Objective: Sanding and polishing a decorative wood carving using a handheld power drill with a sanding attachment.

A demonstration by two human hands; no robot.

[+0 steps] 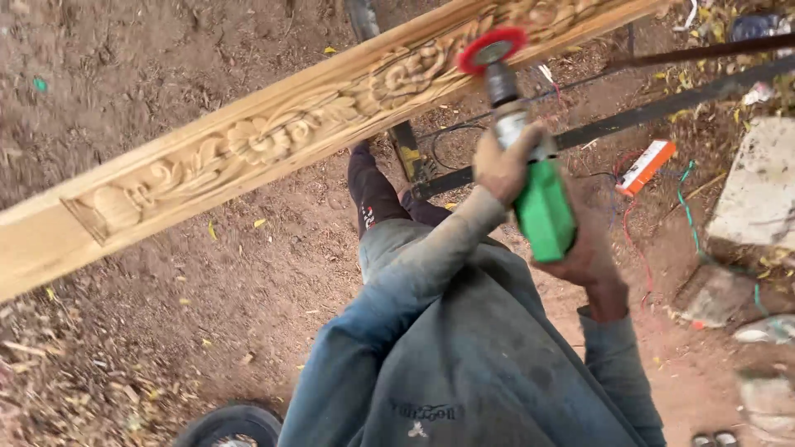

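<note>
Your grinder point(530, 157) touches the carved beam's point(273, 141) near edge; your leg point(373, 194) lies below the beam, box point(646, 165) right of it.

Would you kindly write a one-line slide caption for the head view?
Both hands, left and right, hold a green power tool whose red brush wheel meets a carved wooden beam.

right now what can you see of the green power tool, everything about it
The green power tool is a hand-held grinder-like machine with a bright green plastic body, a grey metal neck and a round red bristle wheel at its tip. It points up and away, the wheel against the carved face of the long pale wooden beam. The left hand grips the neck; the right hand holds the green body from behind.
</note>
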